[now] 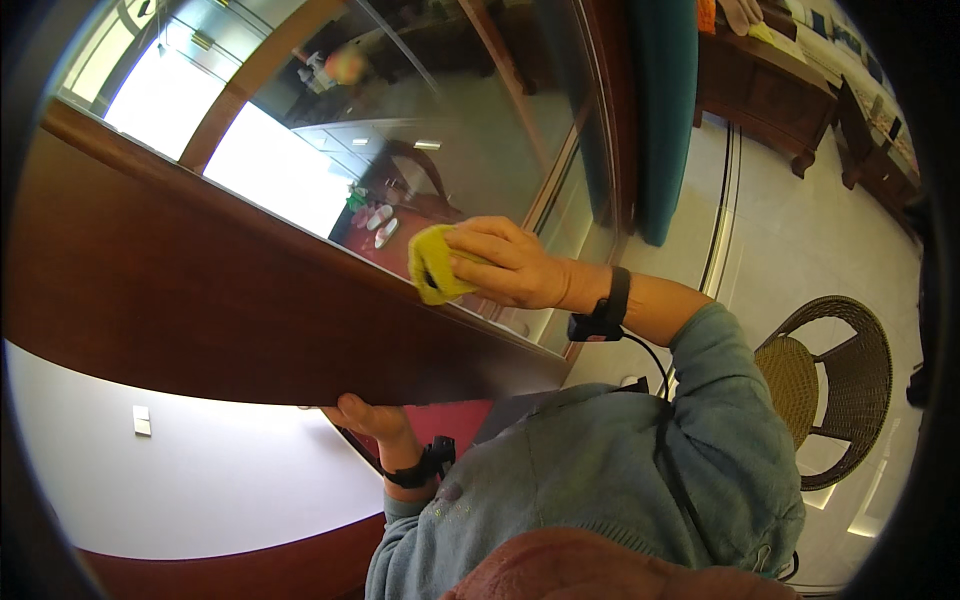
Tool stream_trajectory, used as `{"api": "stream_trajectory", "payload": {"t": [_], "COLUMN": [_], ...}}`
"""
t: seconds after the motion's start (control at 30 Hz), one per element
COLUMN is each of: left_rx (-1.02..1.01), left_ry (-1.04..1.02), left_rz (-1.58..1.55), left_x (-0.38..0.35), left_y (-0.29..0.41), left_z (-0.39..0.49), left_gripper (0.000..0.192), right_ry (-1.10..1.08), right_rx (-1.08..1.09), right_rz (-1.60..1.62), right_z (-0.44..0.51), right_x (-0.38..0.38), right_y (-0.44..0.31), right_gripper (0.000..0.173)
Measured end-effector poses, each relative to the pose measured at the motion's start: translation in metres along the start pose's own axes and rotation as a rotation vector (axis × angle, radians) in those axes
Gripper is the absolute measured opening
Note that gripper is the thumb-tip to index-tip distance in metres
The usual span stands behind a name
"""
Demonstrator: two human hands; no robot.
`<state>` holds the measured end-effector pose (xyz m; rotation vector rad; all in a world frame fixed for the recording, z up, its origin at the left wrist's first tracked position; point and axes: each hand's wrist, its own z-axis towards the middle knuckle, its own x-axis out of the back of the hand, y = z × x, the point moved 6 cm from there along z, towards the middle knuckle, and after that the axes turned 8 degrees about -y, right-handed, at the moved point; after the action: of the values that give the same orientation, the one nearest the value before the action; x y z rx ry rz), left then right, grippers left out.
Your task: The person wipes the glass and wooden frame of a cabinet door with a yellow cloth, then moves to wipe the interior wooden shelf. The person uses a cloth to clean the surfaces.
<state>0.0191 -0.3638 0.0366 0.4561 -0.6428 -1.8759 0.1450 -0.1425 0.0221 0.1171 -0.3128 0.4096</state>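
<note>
A folded yellow cloth (435, 266) is in my right hand (506, 262), pressed against the lower edge of a glass pane (480, 150) where it meets a dark brown wooden door frame (225, 300). The fingers lie over the cloth, and a small dark spot shows on it. Below, my left hand (367, 418) holds the frame's outer edge, its thumb on the near side and part of its fingers hidden behind the wood. Both wrists wear black straps, the right one with a small box and a cable.
A woven chair (851, 390) stands on the tiled floor at right. Beyond the door are a teal padded panel (664, 112) and a carved wooden cabinet (765, 94). Slippers (384, 225) show in the glass. A white wall with a switch (142, 421) is at lower left.
</note>
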Motion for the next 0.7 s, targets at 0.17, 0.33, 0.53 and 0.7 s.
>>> {"api": "stream_trajectory", "payload": {"t": [0.17,0.33,0.53,0.7], "left_rx": [0.042,0.013,0.002,0.071], "left_ry": [-0.036,-0.016,-0.031,0.034], "left_rz": [0.181,0.258,0.315,0.047], "left_x": [0.005,0.010,0.011,0.007], "left_y": [-0.001,-0.001,-0.003,-0.009], "left_z": [-0.007,-0.010,-0.011,-0.011], "left_gripper": [0.067,0.066,0.063,0.071], "right_ry": [-0.070,-0.032,0.160,0.339], "right_rx": [0.086,0.092,0.031,-0.071], "right_rz": [-0.098,-0.148,-0.208,-0.152], "right_z": [-0.043,-0.001,0.089,0.167], "right_x": [-0.003,0.006,0.053,0.105], "right_y": [0.001,0.013,0.056,0.106], "right_gripper": [0.036,0.036,0.045,0.029]}}
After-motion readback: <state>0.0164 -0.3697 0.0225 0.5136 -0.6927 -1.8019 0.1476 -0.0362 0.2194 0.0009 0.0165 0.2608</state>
